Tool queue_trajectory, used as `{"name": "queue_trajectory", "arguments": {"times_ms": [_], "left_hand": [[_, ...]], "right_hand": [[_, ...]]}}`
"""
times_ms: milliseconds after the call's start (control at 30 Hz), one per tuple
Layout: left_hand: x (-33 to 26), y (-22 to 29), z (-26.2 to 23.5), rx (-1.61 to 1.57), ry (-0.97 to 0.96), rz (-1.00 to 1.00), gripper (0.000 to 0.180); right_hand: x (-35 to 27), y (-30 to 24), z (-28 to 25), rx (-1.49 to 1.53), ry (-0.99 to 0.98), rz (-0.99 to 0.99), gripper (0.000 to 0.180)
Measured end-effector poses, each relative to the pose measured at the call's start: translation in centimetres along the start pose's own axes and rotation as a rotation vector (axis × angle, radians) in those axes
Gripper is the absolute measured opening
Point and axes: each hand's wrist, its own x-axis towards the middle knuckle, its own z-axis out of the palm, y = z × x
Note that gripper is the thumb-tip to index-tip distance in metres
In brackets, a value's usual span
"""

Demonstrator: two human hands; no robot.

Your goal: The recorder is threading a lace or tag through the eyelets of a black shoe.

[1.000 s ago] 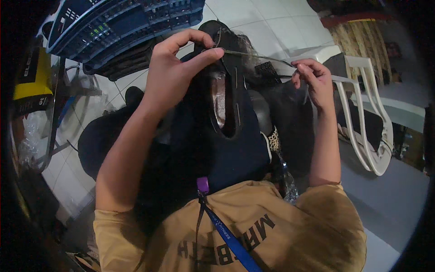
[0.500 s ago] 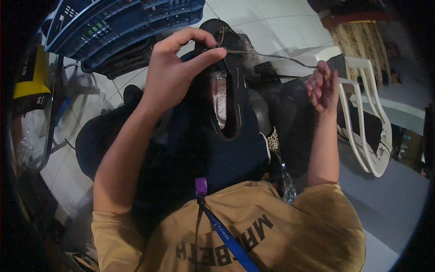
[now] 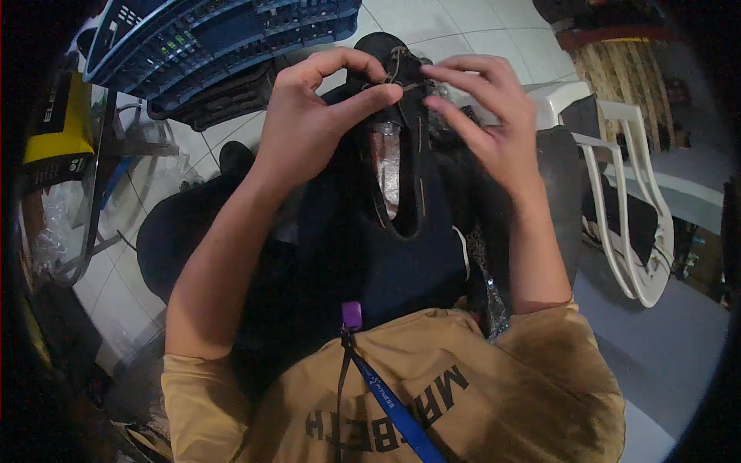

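Observation:
A black slip-on style shoe (image 3: pixel 421 170) rests toe-away on my lap. Shiny silver wrapping (image 3: pixel 388 174) shows in its opening, and light stitches run along the edge. Over the front of the shoe, my left hand (image 3: pixel 312 108) pinches a thin dark cord (image 3: pixel 413 86) between thumb and forefinger. My right hand (image 3: pixel 494 112) hovers just right of that pinch, thumb and fingers apart close to the cord. The cord's far end is too small to follow.
A blue plastic crate (image 3: pixel 231 58) stands at the upper left over a black one (image 3: pixel 212 100). At the right is a white plastic chair (image 3: pixel 617 201). A yellow and black box (image 3: pixel 62 139) sits far left. A blue lanyard (image 3: pixel 401 417) hangs over my shirt.
My right hand has come in from the far right to beside the left hand. The cord, stretched out to the right before, now shows only near the shoe. The left hand keeps its pinch.

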Motion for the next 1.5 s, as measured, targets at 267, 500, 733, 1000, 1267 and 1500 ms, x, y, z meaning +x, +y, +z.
{"name": "queue_trajectory", "arguments": {"times_ms": [267, 500, 733, 1000, 1267, 1500], "left_hand": [[0.2, 0.3, 0.3, 0.084, 0.049, 0.023, 0.023], [0.1, 0.3, 0.2, 0.136, 0.023, 0.047, 0.021], [0.2, -0.3, 0.4, 0.03, 0.011, 0.031, 0.019], [0.3, 0.1, 0.2, 0.058, 0.006, 0.029, 0.016], [0.4, -0.3, 0.2, 0.002, 0.024, 0.037, 0.016], [0.3, -0.2, 0.2, 0.003, 0.009, 0.024, 0.016]], "right_hand": [[0.3, 2.0, 0.1, -0.045, -0.169, -0.077, 0.023], [-0.5, 0.8, -2.4, 0.158, -0.285, 0.189, 0.023], [-1.4, 1.7, -5.6, 0.192, -0.469, 0.265, 0.024], [-3.3, 2.8, -7.3, 0.129, -0.514, 0.357, 0.019], [-4.6, 3.8, -8.7, 0.097, -0.45, 0.375, 0.016], [-5.1, 3.9, -9.0, 0.11, -0.492, 0.348, 0.016]]}}
